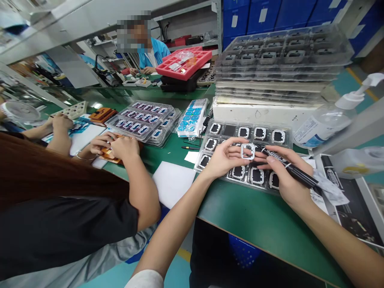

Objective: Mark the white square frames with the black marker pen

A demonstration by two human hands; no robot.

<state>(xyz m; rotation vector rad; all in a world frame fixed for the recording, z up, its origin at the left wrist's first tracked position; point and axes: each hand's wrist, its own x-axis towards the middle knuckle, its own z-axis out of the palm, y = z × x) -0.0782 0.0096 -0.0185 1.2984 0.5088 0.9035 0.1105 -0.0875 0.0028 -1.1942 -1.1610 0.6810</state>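
My left hand [226, 158] has its thumb and fingers closed on a small white frame [243, 152], held up over the front tray. The frame looks thin, light and fairly stiff, probably plastic or thin metal. With its open middle and notched inner edge, I'd expect it to flex or mark if squeezed hard, so I'd grip lightly by the outer rim and leave the inner teeth alone. A smooth rim could slip or turn.

My right hand [292, 178] is wrapped around a black marker [300, 175], its front end just beside the frame; I can't tell whether those fingertips touch the frame too. The marker seems light and rigid, best held around the barrel. A crumpled white wipe [333, 191] shows by that hand, soft and easily creased.

Beneath both hands, the clear tray [288, 138] lies on the green bench [234, 212], with similar frames in its pockets. It looks thin and bendy, so I'd take it by opposite edges. Behind stands a stack of clear trays [282, 72].
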